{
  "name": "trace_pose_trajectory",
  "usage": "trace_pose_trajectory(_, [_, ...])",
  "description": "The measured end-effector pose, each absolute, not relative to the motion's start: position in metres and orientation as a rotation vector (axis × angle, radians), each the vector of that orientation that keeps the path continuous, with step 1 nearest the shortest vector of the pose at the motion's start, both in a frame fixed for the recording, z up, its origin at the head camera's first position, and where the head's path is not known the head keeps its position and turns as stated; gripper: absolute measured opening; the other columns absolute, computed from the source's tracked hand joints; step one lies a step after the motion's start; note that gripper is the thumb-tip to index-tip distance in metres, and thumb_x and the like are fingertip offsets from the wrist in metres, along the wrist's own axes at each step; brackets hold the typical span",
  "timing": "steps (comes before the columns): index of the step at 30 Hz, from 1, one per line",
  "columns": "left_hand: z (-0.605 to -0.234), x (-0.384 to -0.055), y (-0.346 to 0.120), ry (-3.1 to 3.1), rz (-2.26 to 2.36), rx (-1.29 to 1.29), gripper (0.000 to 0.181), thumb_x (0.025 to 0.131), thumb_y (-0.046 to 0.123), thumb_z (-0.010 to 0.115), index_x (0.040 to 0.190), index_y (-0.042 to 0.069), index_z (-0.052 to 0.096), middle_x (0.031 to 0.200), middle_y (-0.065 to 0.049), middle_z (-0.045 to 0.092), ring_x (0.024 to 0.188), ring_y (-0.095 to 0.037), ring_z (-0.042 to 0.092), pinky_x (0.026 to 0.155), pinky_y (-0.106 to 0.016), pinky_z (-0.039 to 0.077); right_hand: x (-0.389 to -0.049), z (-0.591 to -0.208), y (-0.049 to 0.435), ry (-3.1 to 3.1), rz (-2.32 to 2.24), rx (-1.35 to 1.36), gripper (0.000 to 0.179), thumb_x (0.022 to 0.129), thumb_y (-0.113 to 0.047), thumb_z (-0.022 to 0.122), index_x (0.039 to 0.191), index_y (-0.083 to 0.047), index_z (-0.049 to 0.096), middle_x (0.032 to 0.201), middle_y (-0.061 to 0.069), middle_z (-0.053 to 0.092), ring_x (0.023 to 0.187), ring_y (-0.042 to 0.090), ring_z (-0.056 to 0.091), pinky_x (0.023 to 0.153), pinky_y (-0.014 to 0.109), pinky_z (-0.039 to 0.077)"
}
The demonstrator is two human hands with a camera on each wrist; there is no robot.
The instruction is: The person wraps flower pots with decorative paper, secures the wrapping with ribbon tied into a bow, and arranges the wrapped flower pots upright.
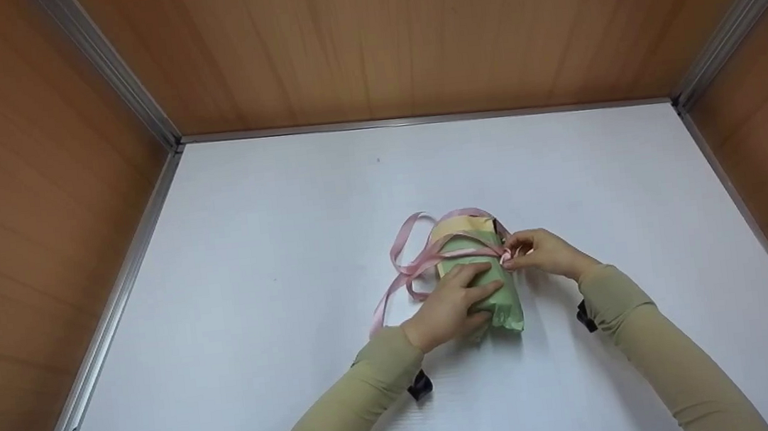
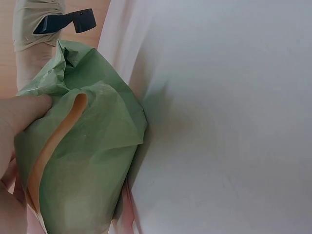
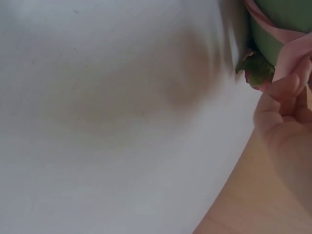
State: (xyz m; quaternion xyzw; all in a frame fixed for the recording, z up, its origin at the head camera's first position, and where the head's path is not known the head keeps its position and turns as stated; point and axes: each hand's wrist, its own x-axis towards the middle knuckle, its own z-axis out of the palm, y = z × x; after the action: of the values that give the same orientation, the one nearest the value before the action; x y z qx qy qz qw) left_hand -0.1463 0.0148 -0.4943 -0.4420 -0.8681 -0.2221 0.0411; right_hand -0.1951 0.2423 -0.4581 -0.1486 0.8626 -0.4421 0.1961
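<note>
A bundle wrapped in green paper (image 1: pixel 505 305) lies on the white table, with a cream paper band (image 1: pixel 462 224) at its far end. Pink ribbon (image 1: pixel 425 262) crosses the wrapping and trails in loops to the left. My left hand (image 1: pixel 447 309) rests on the bundle with fingers spread over the paper; in the left wrist view a digit (image 2: pixel 31 108) presses the wrapping. At the bundle's right side, my right hand (image 1: pixel 546 253) pinches the ribbon between thumb and fingers. The right wrist view shows a leafy flower head (image 3: pixel 257 70) just beyond those fingers; its kind is unclear.
White tabletop (image 1: pixel 269 206) surrounds the bundle. Wooden panels (image 1: pixel 365 39) with metal edging enclose the table at the back and both sides. A black wrist mount (image 1: pixel 420 386) sits under the left sleeve, another mount (image 1: pixel 586 316) under the right.
</note>
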Motion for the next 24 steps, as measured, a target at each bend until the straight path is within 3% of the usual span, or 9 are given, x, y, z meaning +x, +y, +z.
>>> trace_pose_trajectory(4, [-0.493,-0.145,0.015,-2.656,-0.680,-1.348,0.047,0.086,0.023,0.069,0.132,0.016,0.058,0.140,-0.010,0.044,0.128,-0.023,0.044,0.109,-0.032,0.034,-0.203,-0.474,0.249,2.372,-1.243,-0.402,0.019,0.085,-0.013,0.070,0.088,0.004,0.062,0.078,-0.006,0.054,0.078,0.012,0.046,0.069,0.025,0.039])
trace_pose_trajectory(9, [-0.493,-0.145,0.017,-2.651,-0.684,-1.346,0.047,0.086,0.022,0.069,0.131,0.015,0.058,0.140,-0.010,0.044,0.129,-0.022,0.043,0.110,-0.031,0.033,-0.209,-0.486,0.255,2.368,-1.275,-0.356,0.021,0.086,-0.015,0.069,0.086,0.004,0.062,0.079,-0.006,0.055,0.079,0.011,0.048,0.071,0.024,0.041])
trace_pose_trajectory(17, [-0.492,-0.144,0.017,-2.685,-0.715,-1.343,0.047,0.088,0.023,0.068,0.133,0.016,0.056,0.141,-0.009,0.042,0.131,-0.023,0.041,0.111,-0.033,0.031,-0.199,-0.484,0.238,2.718,-1.152,-0.274,0.015,0.078,-0.001,0.061,0.068,-0.005,0.051,0.062,-0.004,0.045,0.058,0.010,0.041,0.053,0.022,0.034])
trace_pose_trajectory(20, [-0.492,-0.144,0.018,-2.686,-0.721,-1.340,0.048,0.088,0.023,0.068,0.133,0.016,0.056,0.142,-0.010,0.042,0.131,-0.024,0.041,0.111,-0.034,0.031,-0.195,-0.482,0.232,2.771,-1.107,-0.295,0.011,0.078,0.000,0.059,0.071,-0.005,0.052,0.064,-0.001,0.047,0.057,0.011,0.041,0.053,0.023,0.034])
trace_pose_trajectory(24, [-0.492,-0.143,0.019,-2.693,-0.728,-1.342,0.048,0.088,0.024,0.068,0.134,0.016,0.055,0.142,-0.012,0.042,0.132,-0.026,0.041,0.111,-0.034,0.032,-0.193,-0.477,0.236,2.617,-1.197,-0.337,0.006,0.085,-0.004,0.057,0.087,0.001,0.059,0.078,0.004,0.056,0.069,0.013,0.048,0.061,0.025,0.043])
